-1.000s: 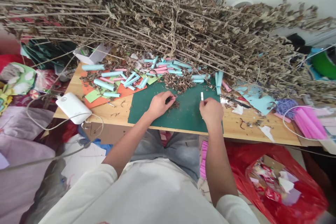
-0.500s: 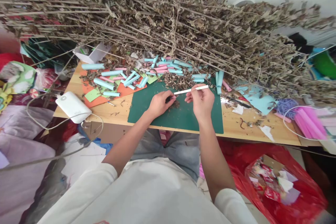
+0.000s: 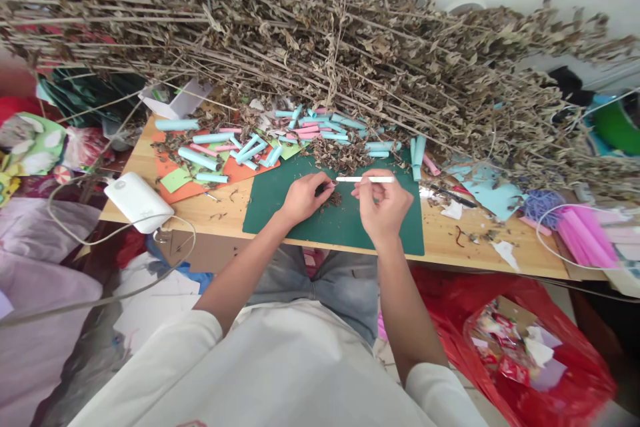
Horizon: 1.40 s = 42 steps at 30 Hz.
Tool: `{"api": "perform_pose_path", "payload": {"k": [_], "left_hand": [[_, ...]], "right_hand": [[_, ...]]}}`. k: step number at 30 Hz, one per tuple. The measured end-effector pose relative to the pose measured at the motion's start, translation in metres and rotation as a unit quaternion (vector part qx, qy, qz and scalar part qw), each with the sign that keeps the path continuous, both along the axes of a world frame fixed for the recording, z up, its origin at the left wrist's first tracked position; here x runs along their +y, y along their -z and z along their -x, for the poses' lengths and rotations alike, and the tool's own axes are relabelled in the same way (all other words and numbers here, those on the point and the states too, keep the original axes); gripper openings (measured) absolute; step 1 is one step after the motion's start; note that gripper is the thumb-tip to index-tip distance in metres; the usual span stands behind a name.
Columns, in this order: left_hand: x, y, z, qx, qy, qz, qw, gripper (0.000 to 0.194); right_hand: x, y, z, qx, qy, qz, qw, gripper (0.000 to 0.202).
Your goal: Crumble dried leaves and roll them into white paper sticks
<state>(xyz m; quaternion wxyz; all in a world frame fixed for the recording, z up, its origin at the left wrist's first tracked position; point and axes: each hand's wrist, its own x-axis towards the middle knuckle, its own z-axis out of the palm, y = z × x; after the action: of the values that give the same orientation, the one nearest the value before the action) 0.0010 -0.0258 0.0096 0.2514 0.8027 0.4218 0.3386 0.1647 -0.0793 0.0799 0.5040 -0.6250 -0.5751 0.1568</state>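
My right hand point(image 3: 385, 208) grips a slim white stick point(image 3: 355, 179), pen-like in shape, held nearly level over the green cutting mat point(image 3: 350, 230). The stick's left tip reaches the fingertips of my left hand point(image 3: 305, 199). Thumb and forefinger are pinched together on that left hand, which rests low over the mat; what lies between them is too small to make out. Just below the fingertips are dark crumbs of dried leaf point(image 3: 334, 200). Beyond both hands sits a larger heap of crushed dried leaves point(image 3: 345, 155).
Blue and pink paper rolls point(image 3: 199, 159) lie across orange paper point(image 3: 170, 167) and the mat's far edge. Dried leafy stalks point(image 3: 320, 47) fill the back. A white power bank point(image 3: 139, 202) with a cable is at left; a red bag point(image 3: 575, 340) of scraps stands below right.
The white stick has swung from a slant to almost level, and my right hand has turned and shifted slightly down and right. My left hand stays nearly where it was.
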Motion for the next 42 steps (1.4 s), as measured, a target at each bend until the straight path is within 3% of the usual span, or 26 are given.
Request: {"api": "perform_pose_path", "payload": {"k": [13, 18, 22, 28, 36, 42], "left_hand": [[0.001, 0.001, 0.000, 0.003, -0.003, 0.000, 1.000, 0.010], [0.000, 0.002, 0.001, 0.002, 0.003, 0.012, 1.000, 0.012], [0.000, 0.001, 0.001, 0.006, 0.001, 0.012, 1.000, 0.011], [0.000, 0.000, 0.000, 0.002, -0.002, 0.006, 1.000, 0.009], [0.002, 0.004, 0.001, -0.003, -0.008, 0.021, 1.000, 0.010], [0.002, 0.004, 0.000, -0.012, -0.005, 0.022, 1.000, 0.009]], "right_hand": [[-0.005, 0.000, 0.005, -0.042, 0.001, -0.009, 0.999, 0.016], [0.003, -0.002, 0.008, -0.098, -0.038, 0.014, 0.994, 0.014], [0.015, -0.014, 0.005, -0.147, -0.111, 0.052, 0.982, 0.015], [0.031, -0.022, -0.001, -0.200, -0.140, 0.075, 0.967, 0.017], [0.025, -0.009, 0.004, -0.152, -0.140, 0.075, 0.976, 0.020], [0.023, -0.010, 0.003, -0.132, -0.121, 0.080, 0.981, 0.022]]}}
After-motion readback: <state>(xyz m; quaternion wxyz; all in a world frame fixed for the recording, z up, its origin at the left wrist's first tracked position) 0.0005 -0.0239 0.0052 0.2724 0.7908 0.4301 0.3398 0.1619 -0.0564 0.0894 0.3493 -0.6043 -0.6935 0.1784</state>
